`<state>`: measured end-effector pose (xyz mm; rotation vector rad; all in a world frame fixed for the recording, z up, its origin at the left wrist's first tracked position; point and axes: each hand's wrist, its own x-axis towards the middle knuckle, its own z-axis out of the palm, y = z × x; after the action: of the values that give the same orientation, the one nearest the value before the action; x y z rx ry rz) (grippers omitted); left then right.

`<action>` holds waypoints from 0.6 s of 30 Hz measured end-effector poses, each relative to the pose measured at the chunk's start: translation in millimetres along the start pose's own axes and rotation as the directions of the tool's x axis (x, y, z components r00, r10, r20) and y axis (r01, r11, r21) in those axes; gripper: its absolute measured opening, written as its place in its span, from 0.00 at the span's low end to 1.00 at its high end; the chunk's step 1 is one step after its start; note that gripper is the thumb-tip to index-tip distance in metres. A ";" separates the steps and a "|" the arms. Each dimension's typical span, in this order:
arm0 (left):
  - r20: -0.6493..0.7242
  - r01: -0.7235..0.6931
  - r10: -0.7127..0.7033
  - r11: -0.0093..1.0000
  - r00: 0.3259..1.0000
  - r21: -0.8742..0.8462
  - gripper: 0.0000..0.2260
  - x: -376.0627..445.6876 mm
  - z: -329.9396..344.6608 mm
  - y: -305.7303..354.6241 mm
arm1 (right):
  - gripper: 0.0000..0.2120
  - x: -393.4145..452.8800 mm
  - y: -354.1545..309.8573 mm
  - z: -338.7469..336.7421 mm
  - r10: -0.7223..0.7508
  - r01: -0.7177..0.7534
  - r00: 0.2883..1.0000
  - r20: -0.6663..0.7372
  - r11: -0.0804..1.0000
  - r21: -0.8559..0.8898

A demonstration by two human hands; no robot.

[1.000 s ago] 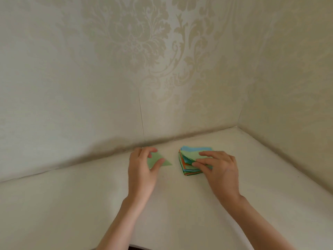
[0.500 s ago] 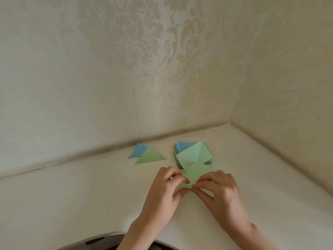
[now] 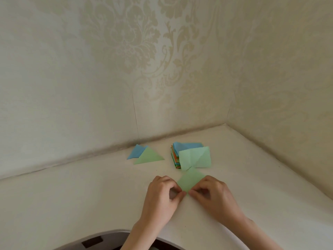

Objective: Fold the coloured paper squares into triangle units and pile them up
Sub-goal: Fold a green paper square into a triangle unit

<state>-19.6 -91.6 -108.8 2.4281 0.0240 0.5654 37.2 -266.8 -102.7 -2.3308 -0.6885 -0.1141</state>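
Two folded paper triangles lie done at 11 o'clock: blue paper triangle (image 3: 134, 152) overlapped by green paper triangle (image 3: 148, 156). Left hand (image 3: 162, 199) and right hand (image 3: 214, 197) each pinch the near corner of a pale green paper square (image 3: 191, 181), mid-fold. Stack of unfolded coloured squares (image 3: 187, 156) at 12 o'clock; most remain, I judge.

Two bare forearms — no sleeves (or rings) — slim grips.
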 end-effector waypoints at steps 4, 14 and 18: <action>-0.013 0.112 -0.112 0.993 0.994 -0.044 0.09 0.5 -0.7 6.7 | 0.06 1.2 -7.1 -0.1 0.127 -0.127 0.991 -0.029 0.992 0.027; 0.159 0.272 -0.249 0.950 0.955 -0.151 0.08 11.1 -11.4 9.7 | 0.08 18.6 -14.4 -16.2 0.326 -0.351 0.924 0.200 0.931 0.101; 0.201 0.292 -0.252 0.936 0.946 -0.198 0.06 11.5 -17.1 6.5 | 0.04 15.4 -15.9 -19.0 0.289 -0.310 0.935 0.207 0.947 0.081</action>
<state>-16.9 -85.0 -88.4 2.1931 0.2104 0.2164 44.3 -262.4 -74.7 -2.3258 -0.4093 0.2862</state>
